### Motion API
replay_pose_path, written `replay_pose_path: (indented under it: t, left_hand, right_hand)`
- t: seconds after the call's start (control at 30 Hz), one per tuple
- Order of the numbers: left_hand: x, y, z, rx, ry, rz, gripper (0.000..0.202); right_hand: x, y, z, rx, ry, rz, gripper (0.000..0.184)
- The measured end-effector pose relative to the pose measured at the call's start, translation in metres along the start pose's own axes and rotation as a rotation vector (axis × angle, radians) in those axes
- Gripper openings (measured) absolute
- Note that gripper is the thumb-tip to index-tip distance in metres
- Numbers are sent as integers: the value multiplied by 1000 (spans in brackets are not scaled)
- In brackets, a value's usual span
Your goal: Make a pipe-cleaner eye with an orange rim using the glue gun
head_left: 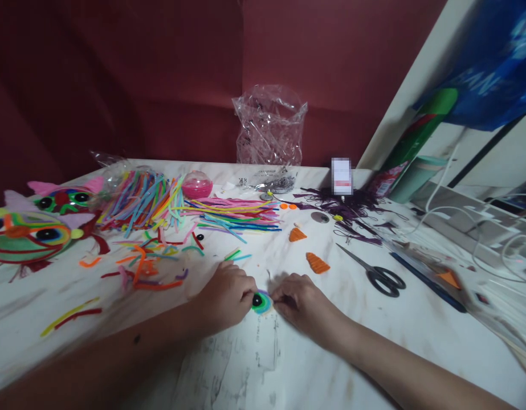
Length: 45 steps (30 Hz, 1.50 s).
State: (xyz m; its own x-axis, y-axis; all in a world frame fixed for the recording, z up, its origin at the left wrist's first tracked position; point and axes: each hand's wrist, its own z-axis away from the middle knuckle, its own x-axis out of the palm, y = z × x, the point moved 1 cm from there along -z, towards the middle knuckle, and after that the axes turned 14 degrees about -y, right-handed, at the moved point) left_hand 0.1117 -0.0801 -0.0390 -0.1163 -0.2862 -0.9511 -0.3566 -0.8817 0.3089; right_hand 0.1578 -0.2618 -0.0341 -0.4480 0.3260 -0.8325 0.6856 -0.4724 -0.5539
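Note:
Between my hands is a small round eye piece (261,303), with a black shiny pupil and curved bands of green, blue and purple that look like pipe cleaners. My left hand (228,296) pinches its left edge. At its right edge, my right hand (303,304) has thumb and fingers pressed together on the rim. Below the piece lies a sheet of paper (228,370) with handwriting or drawn lines. Just beyond my hands are short green and blue pipe cleaner pieces (237,256) and two orange ridged pieces (317,263).
Scissors (380,276) and a dark blue long tool (427,282) lie to the right. Bundled pipe cleaners (138,202) and loose cut bits (147,270) spread left, near decorated face crafts (32,233). Dark purple yarn (352,205), a pink-based capsule (197,185) and a plastic bag (269,128) stand behind.

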Motion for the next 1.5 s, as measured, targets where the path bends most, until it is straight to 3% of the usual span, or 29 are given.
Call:
replay_pose_path:
  t: [0.07,0.17,0.37,0.67,1.03,1.5]
  left_hand:
    - [-3,4,2,-2,-20,-7,4]
    - [-7,10,4,-36,-48,-42,23]
    - [-6,13,5,-49,-30,-74,24]
    - [-3,12,3,-45,24,-120,20]
    - [-12,9,7,31,-97,-28,13]
    - [-5,13,3,-106,-44,-76,16]
  right_hand:
    - [-1,1,1,-12,-9,-1,23]
    - [-3,3,1,-54,-37,-19,29]
    - [-7,6,-1,-129,-29,-71,31]
    - [-1,5,-1,-98,-11,-23,22]
    - [-2,3,0,-74,-21,-10,22]
    - [-3,3,1,-81,-35,6,22]
